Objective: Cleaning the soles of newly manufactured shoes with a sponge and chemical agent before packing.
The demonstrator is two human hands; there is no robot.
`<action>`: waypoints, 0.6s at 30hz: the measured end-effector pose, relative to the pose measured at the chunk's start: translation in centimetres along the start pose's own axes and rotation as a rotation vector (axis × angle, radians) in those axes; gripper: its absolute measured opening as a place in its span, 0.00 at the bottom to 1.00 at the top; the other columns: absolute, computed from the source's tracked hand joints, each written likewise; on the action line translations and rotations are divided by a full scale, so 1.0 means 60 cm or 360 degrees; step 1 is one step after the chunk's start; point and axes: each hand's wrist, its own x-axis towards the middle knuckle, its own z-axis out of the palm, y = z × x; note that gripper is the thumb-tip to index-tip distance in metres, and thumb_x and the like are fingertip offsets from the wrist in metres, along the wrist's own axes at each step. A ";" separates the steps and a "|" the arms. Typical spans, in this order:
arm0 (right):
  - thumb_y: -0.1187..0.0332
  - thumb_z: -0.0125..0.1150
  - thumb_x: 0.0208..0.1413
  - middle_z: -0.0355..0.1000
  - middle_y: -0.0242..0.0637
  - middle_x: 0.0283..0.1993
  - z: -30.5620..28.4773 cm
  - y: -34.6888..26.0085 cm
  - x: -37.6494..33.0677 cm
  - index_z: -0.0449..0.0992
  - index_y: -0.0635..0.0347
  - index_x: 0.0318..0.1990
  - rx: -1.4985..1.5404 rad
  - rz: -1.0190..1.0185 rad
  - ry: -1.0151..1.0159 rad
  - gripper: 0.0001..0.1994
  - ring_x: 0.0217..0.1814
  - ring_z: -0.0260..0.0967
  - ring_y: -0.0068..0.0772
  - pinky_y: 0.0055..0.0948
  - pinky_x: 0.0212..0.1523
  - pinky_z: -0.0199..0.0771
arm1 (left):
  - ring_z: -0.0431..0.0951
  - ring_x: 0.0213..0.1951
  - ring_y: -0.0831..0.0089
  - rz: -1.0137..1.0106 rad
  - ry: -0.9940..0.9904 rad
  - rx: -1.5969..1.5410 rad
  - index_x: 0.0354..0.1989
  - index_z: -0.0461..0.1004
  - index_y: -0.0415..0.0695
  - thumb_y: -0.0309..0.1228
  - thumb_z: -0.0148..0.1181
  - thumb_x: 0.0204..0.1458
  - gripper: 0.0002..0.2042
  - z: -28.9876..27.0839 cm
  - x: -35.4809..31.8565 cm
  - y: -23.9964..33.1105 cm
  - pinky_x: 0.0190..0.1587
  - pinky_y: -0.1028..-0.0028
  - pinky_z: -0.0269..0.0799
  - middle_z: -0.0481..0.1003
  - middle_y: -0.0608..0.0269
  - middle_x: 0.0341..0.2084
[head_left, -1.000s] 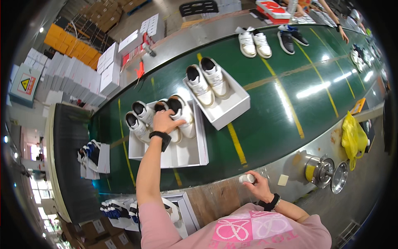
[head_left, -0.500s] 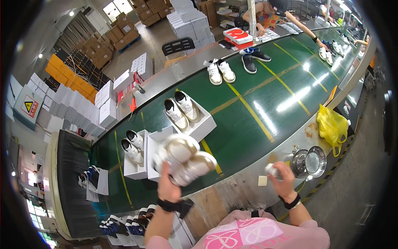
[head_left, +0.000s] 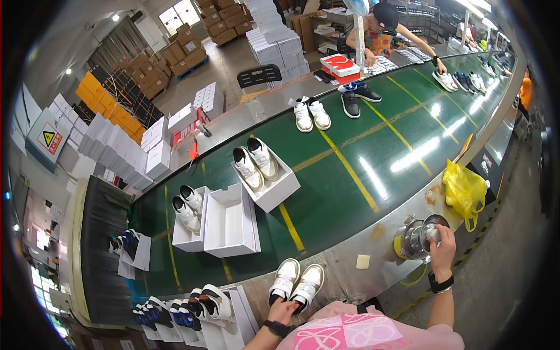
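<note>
My left hand (head_left: 284,310) is closed around the heel ends of a pair of white sneakers (head_left: 296,281) with beige soles, held low over the near metal edge with the toes pointing away from me. My right hand (head_left: 442,248) pinches a small white wad (head_left: 433,234), possibly cloth, at the steel bowls beside the belt. One steel bowl (head_left: 415,240) stands on the metal edge, and the wad is at the other, tilted steel bowl (head_left: 436,220). An open white shoebox (head_left: 230,248) sits on the green belt beyond the sneakers, with nothing inside.
On the green belt (head_left: 332,192), white sneakers (head_left: 256,166) stand in one box and another pair (head_left: 188,210) in a second. A beige square pad (head_left: 363,261) and a yellow plastic bag (head_left: 464,192) lie on the near edge. Boxed shoes (head_left: 192,312) stand lower left. A co-worker (head_left: 388,35) reaches across the far end.
My left hand has brought the sneakers from above the boxes down toward me, uncovering the shoebox. My right hand has carried the white wad rightward to the steel bowls.
</note>
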 end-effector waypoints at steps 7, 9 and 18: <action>0.77 0.70 0.47 0.73 0.47 0.52 0.050 0.028 -0.023 0.74 0.60 0.52 -0.0083 -0.0067 0.0047 0.22 0.56 0.71 0.55 0.45 0.55 0.71 | 0.76 0.44 0.44 0.1071 0.0351 0.2458 0.43 0.78 0.32 0.47 0.71 0.46 0.28 -0.036 -0.005 -0.002 0.50 0.53 0.73 0.77 0.39 0.39; 0.77 0.69 0.48 0.73 0.47 0.52 0.036 0.008 -0.011 0.74 0.60 0.52 -0.0086 -0.0053 -0.0024 0.22 0.55 0.71 0.55 0.45 0.55 0.71 | 0.77 0.48 0.41 0.0744 0.0389 0.2600 0.41 0.80 0.33 0.50 0.69 0.46 0.27 -0.019 0.000 -0.009 0.52 0.52 0.74 0.78 0.34 0.43; 0.75 0.68 0.52 0.74 0.48 0.52 0.015 0.005 -0.011 0.74 0.60 0.55 -0.0145 -0.0085 -0.0047 0.21 0.54 0.72 0.57 0.46 0.54 0.72 | 0.82 0.29 0.44 0.0956 0.0636 0.2570 0.22 0.81 0.40 0.38 0.65 0.43 0.12 -0.006 0.017 0.018 0.36 0.50 0.78 0.79 0.43 0.23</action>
